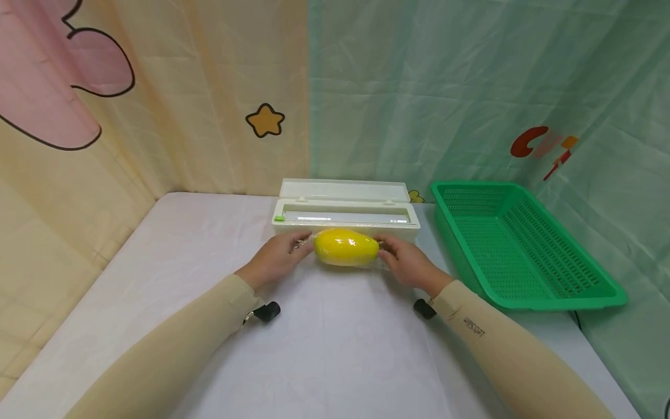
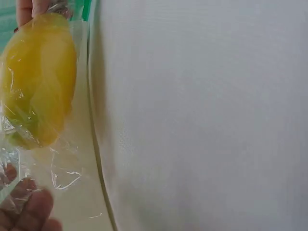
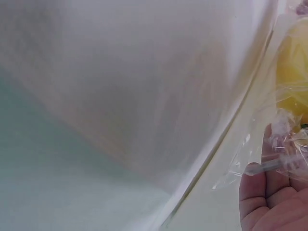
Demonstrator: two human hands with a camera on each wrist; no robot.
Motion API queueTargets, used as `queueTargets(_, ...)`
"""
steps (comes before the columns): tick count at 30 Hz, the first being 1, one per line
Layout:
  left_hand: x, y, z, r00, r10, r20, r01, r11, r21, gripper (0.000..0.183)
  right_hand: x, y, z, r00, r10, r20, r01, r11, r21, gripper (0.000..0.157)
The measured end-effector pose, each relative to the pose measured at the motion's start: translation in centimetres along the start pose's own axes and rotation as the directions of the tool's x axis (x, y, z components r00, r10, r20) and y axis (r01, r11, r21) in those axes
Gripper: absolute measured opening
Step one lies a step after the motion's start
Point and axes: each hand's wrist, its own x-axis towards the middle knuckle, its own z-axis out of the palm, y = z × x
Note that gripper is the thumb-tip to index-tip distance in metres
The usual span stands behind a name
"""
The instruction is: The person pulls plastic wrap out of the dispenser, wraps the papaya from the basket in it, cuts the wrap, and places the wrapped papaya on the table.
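A yellow, oblong fruit (image 1: 345, 247), papaya-like with a greenish tint at its ends, is wrapped in clear cling film. It lies crosswise between both hands, in front of the film dispenser (image 1: 345, 214). My left hand (image 1: 280, 256) grips the gathered cling film (image 2: 65, 178) at the fruit's left end. At the opposite end, my right hand (image 1: 410, 262) holds the bunched film between thumb and fingers. Loose crinkled film hangs past the right fingertips (image 3: 252, 180) in the right wrist view. The dispenser is a long white box with its lid raised and a roll inside.
To the right stands a green plastic basket (image 1: 466, 250) with slotted walls. A white cloth covers the table (image 1: 324, 349). Printed curtains (image 1: 377, 93) hang behind and along both sides. A small green slider (image 1: 280, 219) sits at the dispenser's left end.
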Motion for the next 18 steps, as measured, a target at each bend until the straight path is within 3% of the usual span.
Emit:
queueTargets(3, -0.2, 0.6, 0.1, 0.993, 0.108, -0.045, -0.098, 0.975, 0.198, 0.078, 0.1, 0.1, -0.3, 1.0, 0.001, 0.012, -0.001, 1.0, -0.01, 0.045)
queueTargets(5, -0.2, 1.1, 0.3, 0.984, 0.178, -0.017, -0.164, 0.934, 0.318, 0.09, 0.2, 0.2, -0.5, 1.0, -0.01, 0.011, 0.01, 1.0, -0.022, 0.044)
queueTargets(7, 0.0, 1.4, 0.5, 0.976, 0.217, 0.029, -0.212, 0.902, 0.377, 0.093, 0.3, 0.3, -0.6, 1.0, -0.018, 0.009, 0.018, 1.0, -0.022, 0.043)
queueTargets(10, 0.6, 1.6, 0.7, 0.975, 0.217, 0.052, -0.22, 0.896, 0.387, 0.081, 0.6, 0.4, -0.7, 0.999, -0.029, 0.017, 0.029, 0.999, -0.016, 0.042)
queueTargets(13, 1.0, 1.4, 0.7, 0.979, 0.2, 0.049, -0.204, 0.909, 0.364, 0.07, 0.8, 0.4, -0.7, 0.999, -0.038, 0.029, 0.038, 0.999, -0.01, 0.043)
queueTargets(18, 1.4, 1.2, 0.4, 0.981, 0.178, 0.075, -0.193, 0.922, 0.334, 0.068, 0.7, -0.1, -0.7, 0.997, -0.075, -0.003, 0.074, 0.994, -0.075, 0.046)
